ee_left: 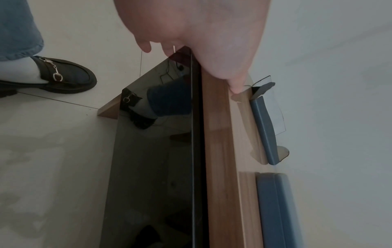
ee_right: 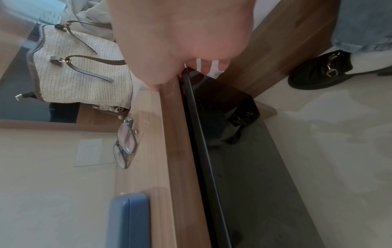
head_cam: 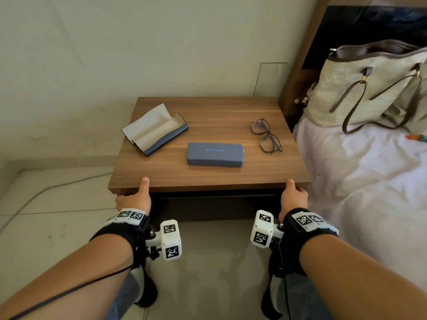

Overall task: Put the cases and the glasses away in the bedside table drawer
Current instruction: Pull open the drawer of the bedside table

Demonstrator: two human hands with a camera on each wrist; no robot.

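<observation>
On the wooden bedside table (head_cam: 208, 179) lie an open case (head_cam: 153, 129) with a pale lining at the left, a closed blue case (head_cam: 215, 154) in the middle and glasses (head_cam: 266, 136) at the right. My left hand (head_cam: 134, 194) is at the front left corner. Its thumb lies on the top's edge and its fingers curl round the end of the glossy black drawer front (ee_left: 159, 167). My right hand (head_cam: 294, 195) grips the right end of the drawer front (ee_right: 233, 167) the same way. The right wrist view also shows the glasses (ee_right: 126, 144) and the closed case (ee_right: 129, 218).
A woven handbag (head_cam: 365, 88) with brown straps stands on the bed (head_cam: 358, 181) just right of the table. The wall is right behind the table. A cable (head_cam: 46, 188) runs over the tiled floor at the left. My shoes (ee_left: 63, 75) stand in front of the drawer.
</observation>
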